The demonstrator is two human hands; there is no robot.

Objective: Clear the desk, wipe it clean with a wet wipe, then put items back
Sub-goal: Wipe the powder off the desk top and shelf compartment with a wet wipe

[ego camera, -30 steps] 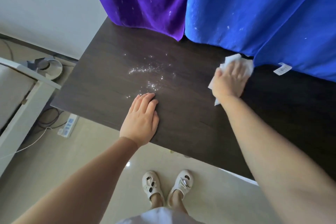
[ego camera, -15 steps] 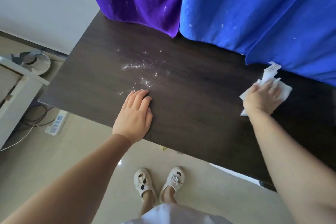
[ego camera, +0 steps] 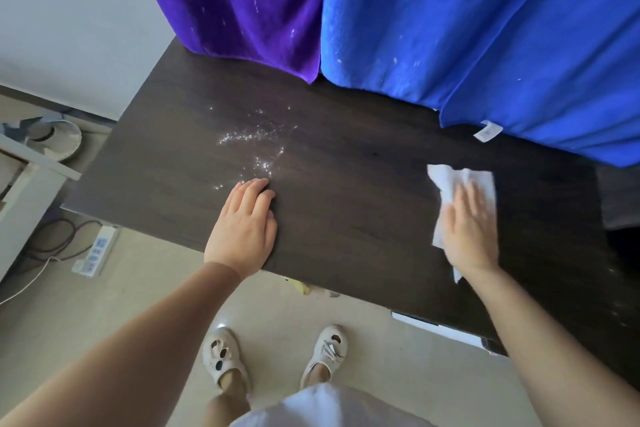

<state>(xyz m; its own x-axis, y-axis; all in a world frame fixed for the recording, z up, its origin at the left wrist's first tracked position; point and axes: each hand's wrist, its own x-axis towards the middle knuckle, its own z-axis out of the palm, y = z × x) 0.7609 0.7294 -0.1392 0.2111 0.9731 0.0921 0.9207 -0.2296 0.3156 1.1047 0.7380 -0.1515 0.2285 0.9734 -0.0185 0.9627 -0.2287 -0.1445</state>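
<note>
A dark wooden desk (ego camera: 346,191) fills the middle of the view, bare of items. White specks (ego camera: 256,146) are scattered left of its centre. My right hand (ego camera: 471,232) lies flat on a white wet wipe (ego camera: 450,180), pressing it onto the desk's right part; the hand is blurred. My left hand (ego camera: 244,222) rests palm down near the front edge, fingers together, its fingertips just short of the specks, holding nothing.
A purple cloth (ego camera: 249,3) and a blue cloth (ego camera: 485,31) hang over the desk's back edge. On the floor at left lie a power strip (ego camera: 95,251) with cables and a round fan base (ego camera: 52,139). My feet (ego camera: 273,357) stand in front.
My right hand has slid the wipe from the back edge under the blue cloth rightward, then toward the front of the desk. My left hand has stayed in place.
</note>
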